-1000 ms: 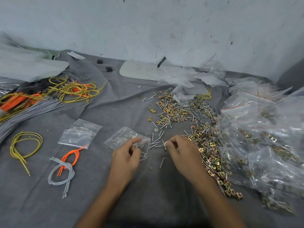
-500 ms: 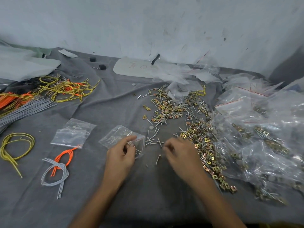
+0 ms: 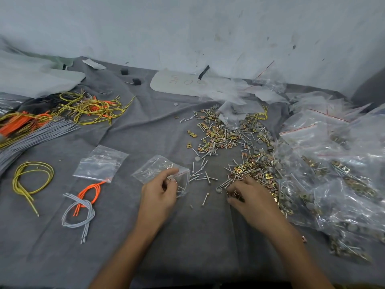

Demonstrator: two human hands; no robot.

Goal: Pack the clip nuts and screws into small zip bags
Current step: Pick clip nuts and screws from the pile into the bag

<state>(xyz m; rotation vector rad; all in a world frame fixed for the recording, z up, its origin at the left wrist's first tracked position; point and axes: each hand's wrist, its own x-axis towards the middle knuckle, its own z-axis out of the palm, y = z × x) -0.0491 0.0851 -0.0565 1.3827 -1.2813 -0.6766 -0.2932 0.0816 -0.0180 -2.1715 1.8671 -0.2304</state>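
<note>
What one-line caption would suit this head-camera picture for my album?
Left hand holds a small zip bag while right hand picks clip nuts on grey cloth.

**Loose hardware, one bag in hand**

Brass-coloured clip nuts point(image 3: 256, 174) and silver screws point(image 3: 203, 178) lie scattered in mixed heaps on the grey worktop point(image 3: 187, 236). The left hand point(image 3: 159, 192) pinches a clear zip bag point(image 3: 154, 170) by its mouth. A second bag point(image 3: 101, 161) lies flat to its left.

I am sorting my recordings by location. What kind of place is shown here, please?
Probably a small hand-packing bench in a workshop or home: a grey cloth against a scuffed wall, loose clip nuts and screws heaped on it, and filled zip bags piled at the right.
</note>
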